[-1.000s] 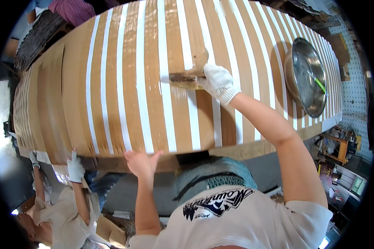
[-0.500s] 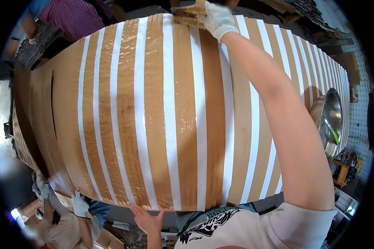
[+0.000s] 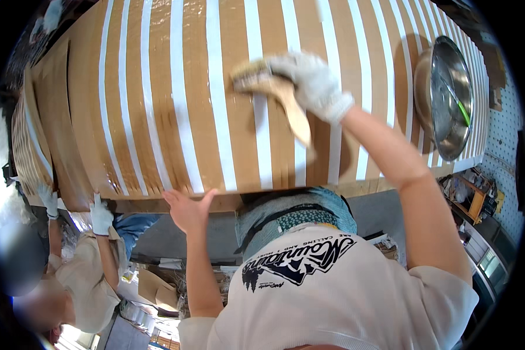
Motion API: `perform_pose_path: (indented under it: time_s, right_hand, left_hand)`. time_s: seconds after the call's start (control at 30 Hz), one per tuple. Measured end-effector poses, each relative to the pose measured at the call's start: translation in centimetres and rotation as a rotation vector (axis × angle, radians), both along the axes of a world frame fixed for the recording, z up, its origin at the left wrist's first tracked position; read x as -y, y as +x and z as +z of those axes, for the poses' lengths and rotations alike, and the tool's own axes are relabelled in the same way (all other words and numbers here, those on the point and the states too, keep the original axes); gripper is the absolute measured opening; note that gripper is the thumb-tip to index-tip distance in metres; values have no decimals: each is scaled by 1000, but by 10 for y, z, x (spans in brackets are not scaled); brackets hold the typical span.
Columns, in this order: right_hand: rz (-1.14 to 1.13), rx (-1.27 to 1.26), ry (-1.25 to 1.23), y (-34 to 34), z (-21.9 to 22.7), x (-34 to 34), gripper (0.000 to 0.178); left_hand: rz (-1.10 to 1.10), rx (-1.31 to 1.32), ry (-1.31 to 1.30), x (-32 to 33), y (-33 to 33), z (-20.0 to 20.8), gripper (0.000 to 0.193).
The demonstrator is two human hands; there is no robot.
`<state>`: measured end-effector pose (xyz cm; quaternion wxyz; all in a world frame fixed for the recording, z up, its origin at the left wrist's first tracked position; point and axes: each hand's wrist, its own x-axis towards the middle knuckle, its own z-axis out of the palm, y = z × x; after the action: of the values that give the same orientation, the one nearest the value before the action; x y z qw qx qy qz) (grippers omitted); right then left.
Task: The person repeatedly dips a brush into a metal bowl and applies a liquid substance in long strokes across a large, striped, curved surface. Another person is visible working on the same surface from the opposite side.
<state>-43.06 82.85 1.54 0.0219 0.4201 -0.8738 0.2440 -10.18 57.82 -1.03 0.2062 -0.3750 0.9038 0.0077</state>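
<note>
My right hand (image 3: 310,81), in a white work glove, grips a wide brush (image 3: 283,102) with a pale wooden handle. Its bristles lie over the brown and white striped sheets (image 3: 233,134), which overlap across the table. Bare, my left hand (image 3: 189,209) rests at the near edge of the sheets, thumb and fingers spread. Left of the brush the surface looks wet and glossy in places. A metal bowl (image 3: 444,99) stands on the sheets at the right, with a green-handled tool (image 3: 462,111) leaning inside it.
At the left, a co-worker's gloved hands (image 3: 101,216) hold the near edge of a large brown sheet (image 3: 58,128). Another person's gloved hand shows at the far left. A wooden shelf (image 3: 478,201) with small items stands at the right, beside a perforated wall panel (image 3: 501,137).
My right hand has drawn the brush from the far edge toward me, onto the middle of the sheets. The view has shifted, showing more of my shirt. My left hand stays at the near edge.
</note>
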Motion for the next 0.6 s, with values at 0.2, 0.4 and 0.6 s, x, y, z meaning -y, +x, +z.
perform_pose_path:
  time_s: [0.2,0.4,0.6]
  right_hand:
    - [155,416,222,182,16,-63,33]
    - [-283,383,383,94,24,-53,39]
    - [-175,-122,94,181,-7,-82,42]
  left_hand:
    - [-8,25,20,3,1,-1,136]
    - [-20,15,72,10,1,-2,137]
    - [-50,-111,-21,11,12,-18,118]
